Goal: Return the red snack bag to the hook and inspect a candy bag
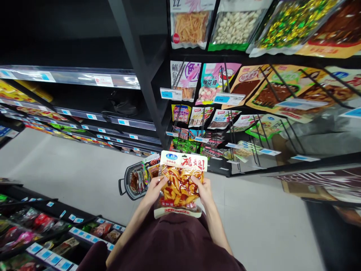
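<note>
A clear snack bag of chicken wings [180, 188] with a white header and red lettering is held upright in front of my body. My left hand [153, 189] grips its left edge, the thumb lying on the front. On the opposite edge, my right hand [205, 190] is closed the same way, its thumb pressed on the clear film. Most of the other fingers are hidden behind the bag. A pale printed strip [177, 213] shows below it; whether it belongs to a second bag I cannot tell. Beside my left hand, a dark shopping basket [127, 188] on the floor contains several packets.
Bagged snacks hang from hooks on a black rack [186, 55] ahead and to the right. Dark shelving [70, 78] with price tags runs along the left. Another display [45, 241] with colourful packets stands at lower left. A cardboard box [307, 192] lies at right on the pale floor [248, 218].
</note>
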A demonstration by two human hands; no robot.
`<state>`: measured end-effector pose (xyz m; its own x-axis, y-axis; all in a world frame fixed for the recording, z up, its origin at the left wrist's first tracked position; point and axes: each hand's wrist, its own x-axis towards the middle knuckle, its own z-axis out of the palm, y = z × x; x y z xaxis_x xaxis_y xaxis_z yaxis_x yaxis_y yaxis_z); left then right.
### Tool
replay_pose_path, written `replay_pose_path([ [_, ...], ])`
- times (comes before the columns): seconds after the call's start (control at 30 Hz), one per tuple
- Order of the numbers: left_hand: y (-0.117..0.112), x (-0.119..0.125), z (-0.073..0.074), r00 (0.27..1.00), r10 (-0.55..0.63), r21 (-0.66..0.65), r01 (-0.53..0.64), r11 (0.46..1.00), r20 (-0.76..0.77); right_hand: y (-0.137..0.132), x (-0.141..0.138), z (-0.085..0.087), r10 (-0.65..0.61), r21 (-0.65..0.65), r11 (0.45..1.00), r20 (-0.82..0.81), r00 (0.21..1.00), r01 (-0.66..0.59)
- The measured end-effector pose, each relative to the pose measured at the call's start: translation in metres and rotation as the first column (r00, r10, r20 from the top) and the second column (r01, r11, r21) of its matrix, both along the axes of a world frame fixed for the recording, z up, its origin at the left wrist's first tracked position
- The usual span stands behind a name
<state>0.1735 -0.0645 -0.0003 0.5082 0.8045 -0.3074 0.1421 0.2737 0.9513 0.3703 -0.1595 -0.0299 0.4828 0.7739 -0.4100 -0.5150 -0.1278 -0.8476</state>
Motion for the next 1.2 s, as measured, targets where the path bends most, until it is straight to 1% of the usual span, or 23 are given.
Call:
replay_pose_path([
  [0.23, -0.0004, 0.0025, 0.0005, 1.000, 0.013, 0.000, -0.013, 1.000, -0.008, 0.0012, -0.0007, 0.0043, 0.004, 0.013, 1.000, -0.023, 1.000, -0.003],
  [0.4, 0.0001, 0.0039, 0.0029, 1.000, 0.004, 0.004, -0.004, 1.000, 0.007, 0.0010, -0.0005, 0.0029, 0.010, 0.013, 1.000, -0.028, 1.000, -0.009],
  [0.67, 0.0010, 0.0031, -0.0057, 1.000, 0.006, -0.007, -0.006, 1.000, 0.005, 0.0050, 0.0004, 0.0084, 0.011, 0.018, 1.000, -0.012, 1.000, -0.011],
  [0.9, 0.0022, 0.0078, -0.0002, 1.000, 0.020, -0.041, -0.020, 0.999, 0.003, 0.0044, 0.0017, 0.0063, -0.002, -0.007, 1.000, -0.027, 1.000, 0.002],
  [1.03, 0.0028, 0.0080, -0.0035, 0.998, 0.055, -0.023, -0.055, 0.998, -0.022, 0.0045, 0.0007, 0.0057, -0.016, -0.006, 1.000, -0.033, 0.999, 0.016],
  [1.2, 0.0038, 0.0070, -0.0049, 0.999, 0.045, 0.008, -0.044, 0.999, -0.029, 0.0062, -0.0003, 0.0062, -0.030, -0.018, 0.999, -0.021, 0.999, 0.029],
])
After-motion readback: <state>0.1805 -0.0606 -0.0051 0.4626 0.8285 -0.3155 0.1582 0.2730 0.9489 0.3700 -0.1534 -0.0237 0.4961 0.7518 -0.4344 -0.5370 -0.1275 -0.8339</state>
